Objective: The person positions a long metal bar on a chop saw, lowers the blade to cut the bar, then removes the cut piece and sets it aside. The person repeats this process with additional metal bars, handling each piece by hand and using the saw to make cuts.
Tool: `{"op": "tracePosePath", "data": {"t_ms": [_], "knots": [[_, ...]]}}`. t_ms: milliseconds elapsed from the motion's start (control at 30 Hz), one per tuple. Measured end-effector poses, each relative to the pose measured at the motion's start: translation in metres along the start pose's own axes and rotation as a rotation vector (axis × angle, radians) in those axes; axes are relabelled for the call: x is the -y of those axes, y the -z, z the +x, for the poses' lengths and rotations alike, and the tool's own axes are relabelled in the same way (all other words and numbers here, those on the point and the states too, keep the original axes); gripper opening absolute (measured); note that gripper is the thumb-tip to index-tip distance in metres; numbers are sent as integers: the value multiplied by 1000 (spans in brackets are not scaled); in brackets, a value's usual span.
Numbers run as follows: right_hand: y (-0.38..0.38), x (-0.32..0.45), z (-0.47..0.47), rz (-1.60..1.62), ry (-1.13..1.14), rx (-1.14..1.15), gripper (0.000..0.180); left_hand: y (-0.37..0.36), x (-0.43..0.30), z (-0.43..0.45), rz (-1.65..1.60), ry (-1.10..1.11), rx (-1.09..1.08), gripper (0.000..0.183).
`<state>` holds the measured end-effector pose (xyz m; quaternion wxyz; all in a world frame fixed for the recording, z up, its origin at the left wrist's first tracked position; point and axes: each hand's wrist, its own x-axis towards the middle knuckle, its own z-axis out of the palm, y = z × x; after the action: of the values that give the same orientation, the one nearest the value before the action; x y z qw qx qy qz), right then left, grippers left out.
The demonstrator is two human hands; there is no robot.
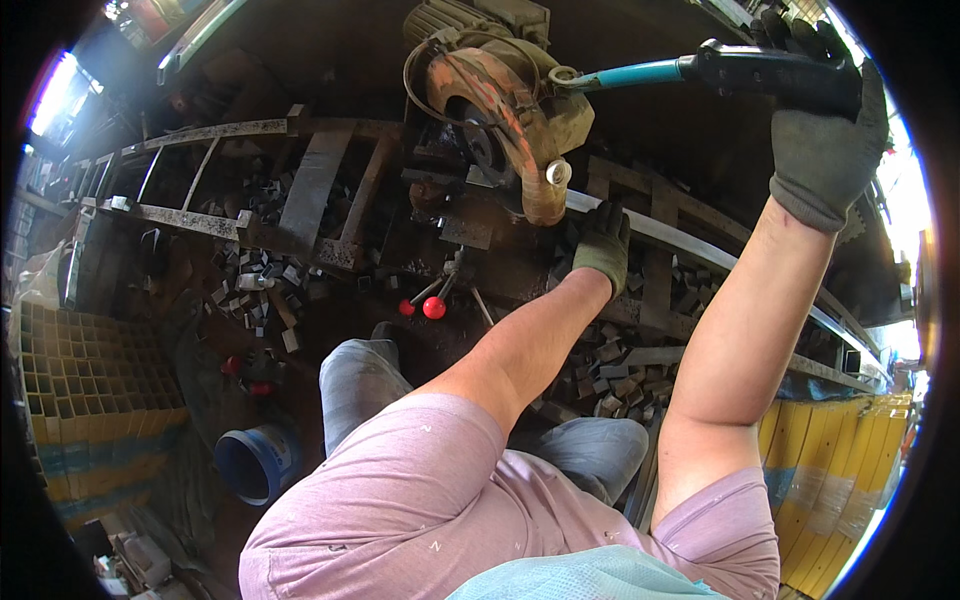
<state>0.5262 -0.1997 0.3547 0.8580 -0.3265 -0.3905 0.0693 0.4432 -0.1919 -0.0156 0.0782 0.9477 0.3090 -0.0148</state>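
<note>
A cut-off saw [510, 120] with a worn orange guard, a motor and a dark disc stands before me. My right hand [825, 150], in a dark grey glove, is around the black grip of its teal handle [637, 73], at the upper right. Below and right of the guard, my left hand [604, 244], in a grey-green glove, lies over a long pale metal bar [675, 236], its fingers across the bar. The bar runs from beside the guard to the far right. A clamp lever with red knobs [434, 307] sits below the saw.
Metal frames like ladders [202, 217] flank the saw. Cut metal offcuts [255, 285] lie in heaps on both sides. A blue bucket [281, 454] is at lower left, near stacked square tubes [90, 367]. Yellow stacked profiles [817, 465] stand at the right.
</note>
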Motion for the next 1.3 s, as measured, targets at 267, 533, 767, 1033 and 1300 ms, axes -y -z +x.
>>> {"op": "tracePosePath", "data": {"t_ms": [267, 533, 767, 1033, 1300], "knots": [[0, 2, -3, -17, 16, 28, 45, 16, 1, -9, -77, 4, 18, 70], [1, 3, -4, 23, -25, 12, 48, 10, 1, -5, -103, 6, 4, 69], [4, 6, -5, 43, -68, 118, 53, 11, 1, -6, -68, 8, 4, 69], [14, 0, 1, -61, -25, -34, 53, 13, 2, -7, -84, -6, 6, 70], [20, 7, 0, 159, -122, 172, 53, 18, 2, -8, -67, -8, 43, 70]]}}
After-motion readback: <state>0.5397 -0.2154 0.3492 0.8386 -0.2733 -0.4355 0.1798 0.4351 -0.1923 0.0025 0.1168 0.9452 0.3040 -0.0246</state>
